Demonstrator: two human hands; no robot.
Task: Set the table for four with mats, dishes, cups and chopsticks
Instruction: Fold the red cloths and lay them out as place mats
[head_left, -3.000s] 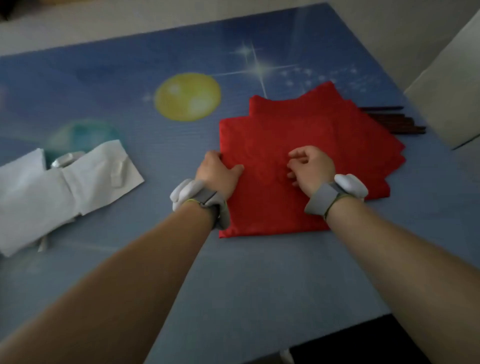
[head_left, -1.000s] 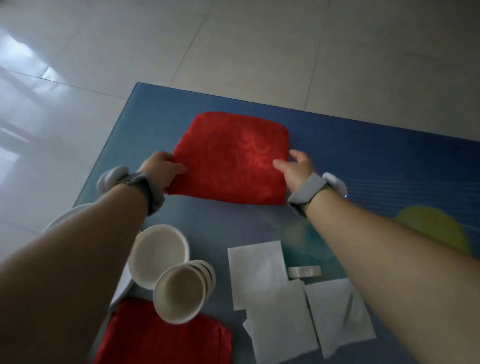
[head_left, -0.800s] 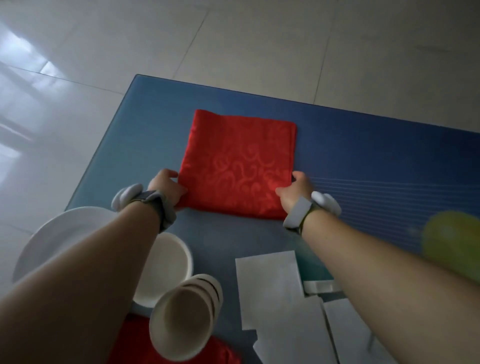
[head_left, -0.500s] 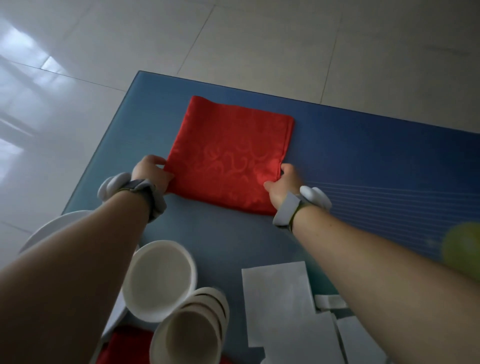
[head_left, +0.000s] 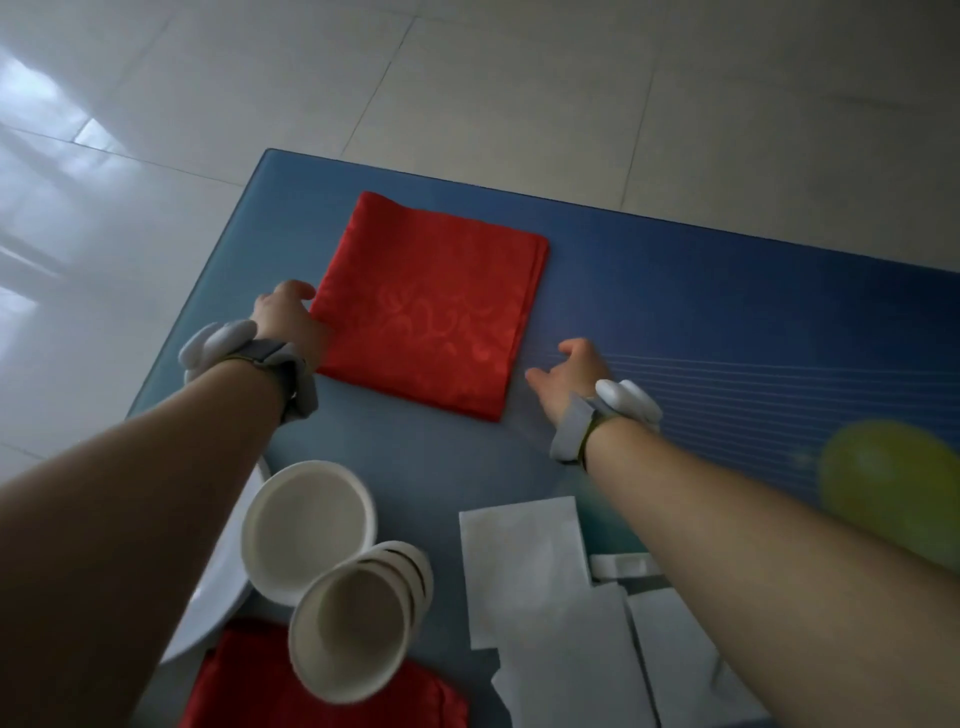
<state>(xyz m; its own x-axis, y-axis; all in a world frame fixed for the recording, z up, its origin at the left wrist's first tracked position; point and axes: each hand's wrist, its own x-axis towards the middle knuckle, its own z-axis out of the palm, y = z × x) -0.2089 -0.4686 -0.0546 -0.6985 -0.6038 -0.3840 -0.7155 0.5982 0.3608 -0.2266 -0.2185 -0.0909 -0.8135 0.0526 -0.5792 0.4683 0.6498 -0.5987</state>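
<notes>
Lying flat near the far left corner of the blue table (head_left: 727, 291): red mat (head_left: 431, 306). Touching its left edge, left hand (head_left: 291, 317), grip unclear. Just right of it, right hand (head_left: 574, 371), fingers spread, released.

Dim, hazy; floor glare upper left

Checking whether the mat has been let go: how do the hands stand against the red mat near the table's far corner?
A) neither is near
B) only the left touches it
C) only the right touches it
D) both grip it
B: the left hand rests at the edge of the red mat, while the right hand is open on the table beside it, apart.
</notes>
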